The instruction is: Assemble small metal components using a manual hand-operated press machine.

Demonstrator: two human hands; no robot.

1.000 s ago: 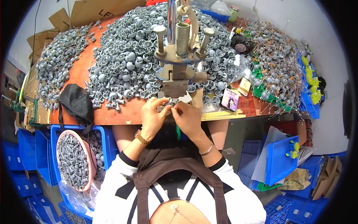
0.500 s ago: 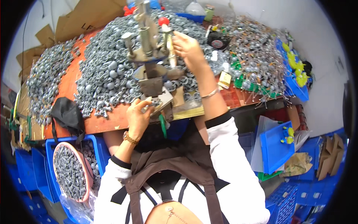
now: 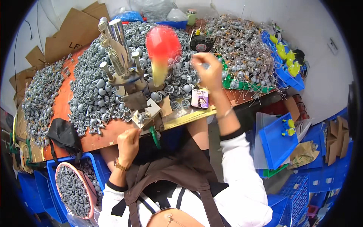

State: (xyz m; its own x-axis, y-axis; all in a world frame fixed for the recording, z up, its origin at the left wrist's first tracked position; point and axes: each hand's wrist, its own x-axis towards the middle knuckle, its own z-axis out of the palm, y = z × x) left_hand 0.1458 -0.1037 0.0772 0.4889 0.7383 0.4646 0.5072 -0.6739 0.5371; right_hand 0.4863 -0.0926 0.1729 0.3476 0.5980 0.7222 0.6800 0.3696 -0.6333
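Note:
A small hand press (image 3: 128, 87) with steel posts and a spring stands on the orange bench (image 3: 106, 138). Its lever, a yellow grip with a red knob (image 3: 163, 41), is blurred by motion. My left hand (image 3: 127, 143) rests curled at the bench's front edge, just below the press base; what is inside the fingers is hidden. My right hand (image 3: 206, 70) is raised to the right of the lever and apart from it, over the heap of grey domed metal parts (image 3: 94, 94). Its fingers are bent and blurred.
A second heap of grey parts (image 3: 39, 98) lies at the left, and wire-stemmed parts (image 3: 242, 56) at the right. A black cloth (image 3: 64, 134) hangs at the bench edge. A pink basin of parts (image 3: 73, 189) sits in a blue crate. Blue trays (image 3: 278, 142) stand to the right.
My right hand went from the press base up to the lever, then off it to the right. The lever is now swinging. My left hand stayed at the press base.

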